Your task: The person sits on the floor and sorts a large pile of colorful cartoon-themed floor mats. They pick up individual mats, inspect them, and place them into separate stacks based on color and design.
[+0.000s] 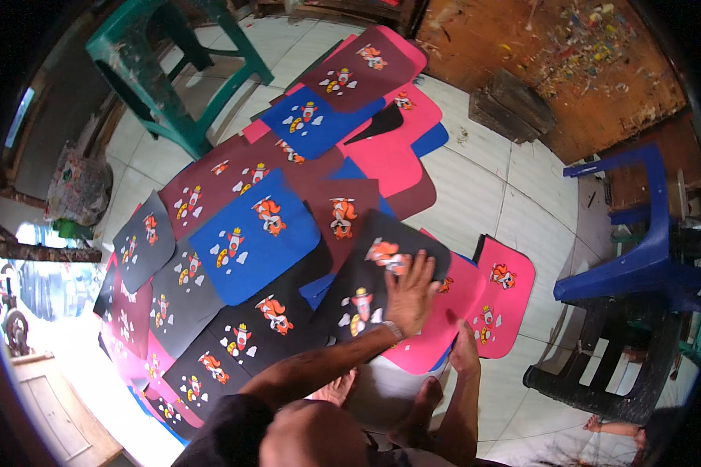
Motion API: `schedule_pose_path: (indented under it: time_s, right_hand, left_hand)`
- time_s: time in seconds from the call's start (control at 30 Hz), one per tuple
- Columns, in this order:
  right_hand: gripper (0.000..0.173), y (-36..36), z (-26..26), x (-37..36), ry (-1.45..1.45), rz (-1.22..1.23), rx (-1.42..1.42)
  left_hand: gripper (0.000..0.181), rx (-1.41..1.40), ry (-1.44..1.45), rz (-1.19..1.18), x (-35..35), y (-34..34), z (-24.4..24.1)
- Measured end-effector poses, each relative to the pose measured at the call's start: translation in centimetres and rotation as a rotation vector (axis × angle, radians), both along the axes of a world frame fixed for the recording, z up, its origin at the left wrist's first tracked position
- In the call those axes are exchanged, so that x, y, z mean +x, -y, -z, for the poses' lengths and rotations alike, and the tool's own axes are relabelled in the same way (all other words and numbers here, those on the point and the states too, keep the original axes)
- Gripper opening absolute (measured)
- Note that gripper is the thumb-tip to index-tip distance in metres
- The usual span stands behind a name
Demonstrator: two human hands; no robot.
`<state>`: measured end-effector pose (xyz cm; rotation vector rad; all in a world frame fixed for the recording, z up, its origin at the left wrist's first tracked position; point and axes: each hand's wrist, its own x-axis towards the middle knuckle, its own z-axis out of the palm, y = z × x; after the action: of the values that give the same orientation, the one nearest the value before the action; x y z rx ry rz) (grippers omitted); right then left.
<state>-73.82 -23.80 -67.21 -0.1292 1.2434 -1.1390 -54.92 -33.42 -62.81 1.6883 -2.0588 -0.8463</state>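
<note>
My left hand (410, 295), a bracelet at its wrist, lies with spread fingers on a black printed sheet (365, 280). The sheet bears an orange cartoon animal and a rocket with clouds. Under it and to its right are pink printed sheets (464, 283), with a blue edge showing beneath. My right hand (464, 353) is at the lower right edge of these pink sheets, thumb up; whether it pinches them is unclear. Another pink sheet (505, 298) lies just beyond it on the tiles. A blue printed sheet (257, 239) and maroon ones (350, 204) overlap farther left.
More printed sheets spread over the tiled floor (473, 192). A green plastic stool (169, 99) stands at upper left, a blue plastic stool (625, 268) at right above a black one (590, 362). A wooden block (511, 105) sits by a stained board (584, 64). Another person's limb (613, 428) shows at lower right.
</note>
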Motion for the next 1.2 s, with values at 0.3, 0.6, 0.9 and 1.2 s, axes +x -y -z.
schedule_pose_path:
  time_s: [0.3,0.6,0.9,1.2]
  right_hand:
    - [0.033,2.5,-1.0,2.2,-0.464,-0.090,-0.078]
    - [0.045,0.7,1.2,2.1,-0.730,-0.067,-0.141]
    - [0.039,1.4,-0.2,-6.1,-0.637,-0.091,-0.111]
    - [0.043,-1.0,0.0,-3.9,-0.637,-0.071,-0.144]
  left_hand:
    - [0.064,0.077,-0.382,0.285,6.8,-3.5,1.3]
    - [0.070,0.090,-0.318,0.568,1.5,-11.5,5.8]
    - [0.057,-0.222,0.206,0.339,12.0,-4.0,7.7]
    - [0.026,-0.495,0.155,0.368,12.3,-2.3,8.5]
